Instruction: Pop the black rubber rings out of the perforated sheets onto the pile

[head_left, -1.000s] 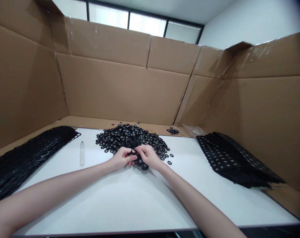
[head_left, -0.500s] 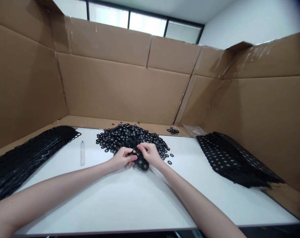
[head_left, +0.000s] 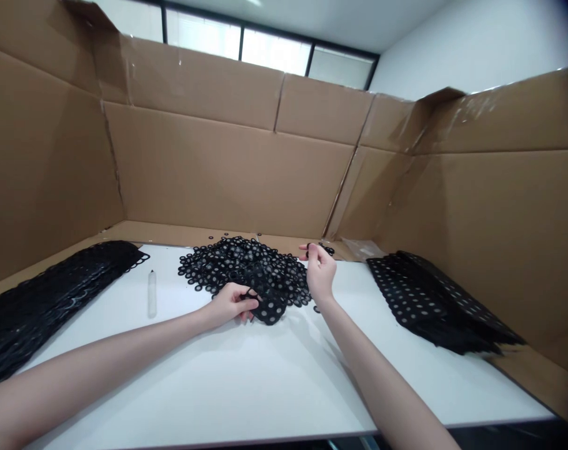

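My left hand (head_left: 234,302) pinches the edge of a small black sheet with pale round spots (head_left: 270,307), which hangs at the near edge of a heap of small black rings (head_left: 246,256). To the right and a little higher, my right hand (head_left: 319,265) is raised with its fingers closed. A small dark piece shows at its fingertips, apparently a black ring, in front of a few loose rings at the back; the fingers partly hide it. The two hands are apart.
A stack of black perforated sheets (head_left: 59,294) lies at the left, and spotted black sheets (head_left: 428,300) lie at the right. A clear tube with a dark tip (head_left: 152,294) stands out on the white table (head_left: 227,387). Cardboard walls (head_left: 227,169) enclose the back and sides.
My right hand has moved away from the black sheet, up and to the right. My left hand still holds the sheet, which now hangs more spread out.
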`<state>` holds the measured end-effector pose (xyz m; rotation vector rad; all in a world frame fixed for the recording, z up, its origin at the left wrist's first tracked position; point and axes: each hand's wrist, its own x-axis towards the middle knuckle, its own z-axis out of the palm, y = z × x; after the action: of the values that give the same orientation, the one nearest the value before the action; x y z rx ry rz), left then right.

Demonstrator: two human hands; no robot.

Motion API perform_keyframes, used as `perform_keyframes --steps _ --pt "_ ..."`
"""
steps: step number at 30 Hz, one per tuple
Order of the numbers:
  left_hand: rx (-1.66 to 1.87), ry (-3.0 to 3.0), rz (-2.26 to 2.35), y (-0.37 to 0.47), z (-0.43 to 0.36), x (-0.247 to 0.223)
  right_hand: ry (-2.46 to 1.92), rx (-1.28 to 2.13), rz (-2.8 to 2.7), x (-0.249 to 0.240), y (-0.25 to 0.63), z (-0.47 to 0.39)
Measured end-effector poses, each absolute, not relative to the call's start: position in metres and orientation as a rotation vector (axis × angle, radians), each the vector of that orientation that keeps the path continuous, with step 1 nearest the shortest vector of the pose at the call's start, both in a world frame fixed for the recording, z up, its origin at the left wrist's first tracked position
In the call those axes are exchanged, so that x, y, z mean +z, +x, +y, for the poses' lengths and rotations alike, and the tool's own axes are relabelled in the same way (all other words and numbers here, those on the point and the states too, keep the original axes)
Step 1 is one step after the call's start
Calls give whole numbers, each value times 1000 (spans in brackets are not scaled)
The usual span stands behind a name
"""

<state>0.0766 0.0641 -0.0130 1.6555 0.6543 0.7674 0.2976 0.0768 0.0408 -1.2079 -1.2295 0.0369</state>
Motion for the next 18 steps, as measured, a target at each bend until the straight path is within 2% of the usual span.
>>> perform_keyframes --steps 5,8,15,18 --pt "783 1656 654 79 66 -14 -1302 -179 -1570 24 285 107" --pt "796 1631 656 79 67 -14 -1364 -156 -1742 12 281 115" --pt "974 1522 696 77 72 -10 -1091 150 -2128 24 280 75" --pt "1028 1493 684 75 74 -11 -1092 122 -2132 24 270 66"
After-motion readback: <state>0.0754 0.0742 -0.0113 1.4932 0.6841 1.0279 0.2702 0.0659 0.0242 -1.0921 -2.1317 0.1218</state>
